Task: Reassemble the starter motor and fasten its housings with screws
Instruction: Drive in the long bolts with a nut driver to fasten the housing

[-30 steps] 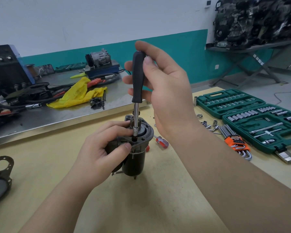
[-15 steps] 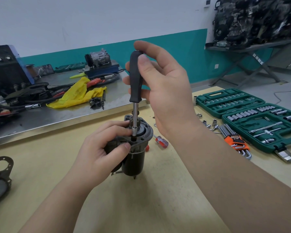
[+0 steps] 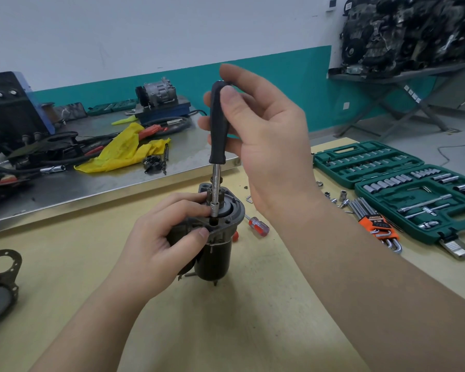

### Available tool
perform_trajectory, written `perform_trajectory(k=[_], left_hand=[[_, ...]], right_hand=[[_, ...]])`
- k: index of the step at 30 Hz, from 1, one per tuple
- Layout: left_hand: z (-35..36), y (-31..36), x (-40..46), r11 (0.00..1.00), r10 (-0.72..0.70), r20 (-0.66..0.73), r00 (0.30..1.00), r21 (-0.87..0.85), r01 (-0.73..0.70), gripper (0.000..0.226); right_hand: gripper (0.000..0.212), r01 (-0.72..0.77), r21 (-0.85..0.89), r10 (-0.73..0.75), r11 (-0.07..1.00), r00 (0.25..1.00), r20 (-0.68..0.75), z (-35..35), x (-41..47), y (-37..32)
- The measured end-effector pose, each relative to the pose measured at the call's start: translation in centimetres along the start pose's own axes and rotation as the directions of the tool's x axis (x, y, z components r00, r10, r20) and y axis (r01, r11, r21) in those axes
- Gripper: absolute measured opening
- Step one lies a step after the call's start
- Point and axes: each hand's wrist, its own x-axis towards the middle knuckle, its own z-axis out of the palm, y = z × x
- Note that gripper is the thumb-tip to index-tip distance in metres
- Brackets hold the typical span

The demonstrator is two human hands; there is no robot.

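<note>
At frame centre the starter motor [image 3: 215,253] stands upright on the tan table [image 3: 253,304], gripped around its housing by the left hand [image 3: 159,245]. The right hand [image 3: 266,146] pinches the black-handled nut driver [image 3: 219,124], upright with its socket on the housing top.

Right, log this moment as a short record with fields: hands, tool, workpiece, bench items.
left hand: left hand grips the starter motor near its top
right hand: right hand holds the black handle of the nut driver
tool: upright, its socket tip down in a hole of the motor's top housing
workpiece: stands on end on the wooden table
bench items: open green socket set, orange hex key set, red screwdriver lying behind the motor
</note>
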Motion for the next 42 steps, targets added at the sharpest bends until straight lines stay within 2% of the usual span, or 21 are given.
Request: perform_trajectory(k=[5,8,12,18,21,24,30,34,37,42], left_hand=[[0.02,0.01,0.03,1.0,0.004,0.003,1.0,-0.006,-0.004,0.026],[-0.02,0.09,-0.01,1.0,-0.003,0.009,1.0,-0.014,0.003,0.027],[-0.03,0.17,-0.03,1.0,-0.006,0.007,1.0,-0.004,0.006,0.027],[0.06,0.18,0.08,1.0,-0.016,0.008,1.0,-0.001,0.016,0.025],[0.0,0.24,0.02,1.0,-0.014,0.007,1.0,-0.002,0.014,0.025],[-0.02,0.24,0.01,1.0,-0.01,0.009,1.0,0.0,0.01,0.025],[-0.05,0.28,-0.01,1.0,0.0,0.013,1.0,-0.003,0.0,0.025],[-0.04,0.34,0.0,1.0,-0.001,0.012,1.0,-0.002,0.001,0.025],[-0.01,0.35,-0.01,1.0,0.001,0.007,1.0,-0.004,-0.001,0.025],[-0.1,0.34,-0.08,1.0,-0.008,0.011,1.0,0.01,0.008,0.025]], right_hand=[[0.019,0.081,-0.103,-0.087,0.991,0.995,-0.051,0.19,0.15,0.35],[0.015,0.037,-0.049,-0.039,0.998,0.998,-0.046,0.12,0.07,0.36],[0.026,-0.055,0.063,0.054,0.996,0.998,0.009,-0.01,-0.15,-0.11],[0.022,0.051,-0.106,-0.053,0.993,0.998,-0.019,0.2,-0.02,0.35],[0.016,0.014,-0.068,-0.015,0.998,1.0,-0.017,0.31,-0.07,0.21],[0.022,-0.038,0.004,0.038,0.999,0.999,0.004,0.13,-0.16,0.0],[0.022,0.039,-0.114,-0.042,0.993,0.999,-0.027,0.25,-0.11,0.14],[0.017,-0.003,-0.044,0.001,0.999,1.0,-0.031,0.25,-0.03,0.1],[0.024,-0.047,0.03,0.047,0.998,0.999,-0.007,0.07,-0.1,-0.17],[0.02,0.018,-0.086,-0.02,0.996,1.0,-0.014,0.13,-0.16,0.05]])
